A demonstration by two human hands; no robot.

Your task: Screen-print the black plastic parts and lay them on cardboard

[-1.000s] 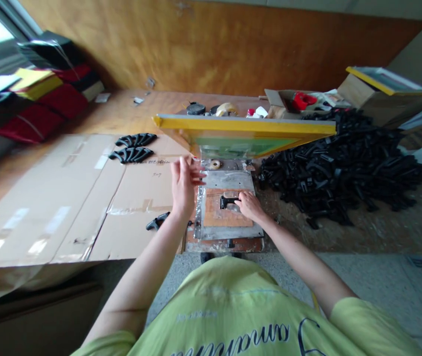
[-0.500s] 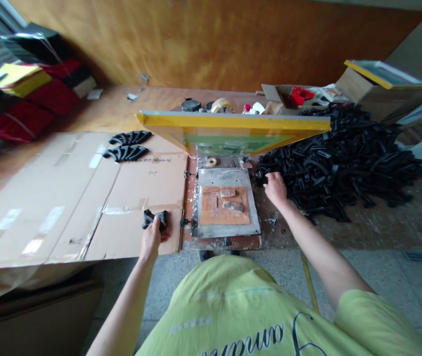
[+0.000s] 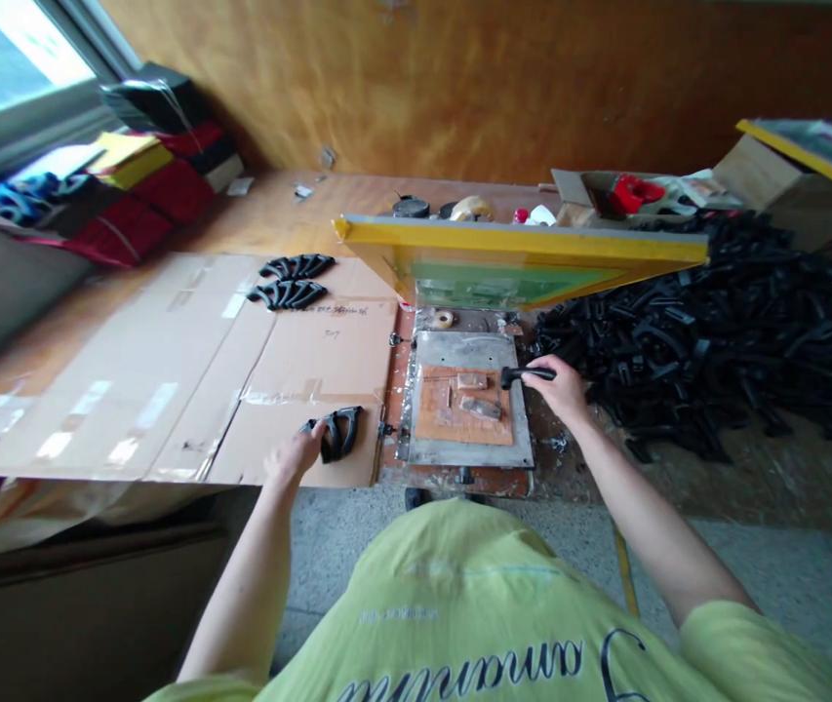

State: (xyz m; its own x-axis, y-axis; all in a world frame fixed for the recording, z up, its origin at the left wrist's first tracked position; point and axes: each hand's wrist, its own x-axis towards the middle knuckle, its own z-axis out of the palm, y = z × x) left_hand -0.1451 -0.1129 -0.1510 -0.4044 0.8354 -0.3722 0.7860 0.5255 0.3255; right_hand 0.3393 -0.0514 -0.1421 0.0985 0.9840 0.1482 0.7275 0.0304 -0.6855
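My right hand (image 3: 560,386) pinches a curved black plastic part (image 3: 514,376), which looks like a handle with a wider end. It holds the part above the right edge of a grey metal plate (image 3: 434,348). On that plate lies a brown board (image 3: 436,414) with small blocks (image 3: 480,408) fixed on it. My left hand (image 3: 297,454) is closed at the left end of a small group of black parts (image 3: 342,433) on the cardboard, its fingertips around one of them. Two rows of similar parts (image 3: 288,294) lie farther back on the cardboard.
A yellow-edged screen frame (image 3: 525,236) stands tilted up behind the plate. A large heap of black parts (image 3: 679,341) covers the right side. Flat cardboard (image 3: 167,370) spreads over the left. Tape and jars (image 3: 411,207), an open box (image 3: 576,195) and bundled red stacks (image 3: 174,200) stand behind.
My right hand has come left from the heap with one black part in it. The parts by my left hand now lie fanned beside it. The view has turned left.
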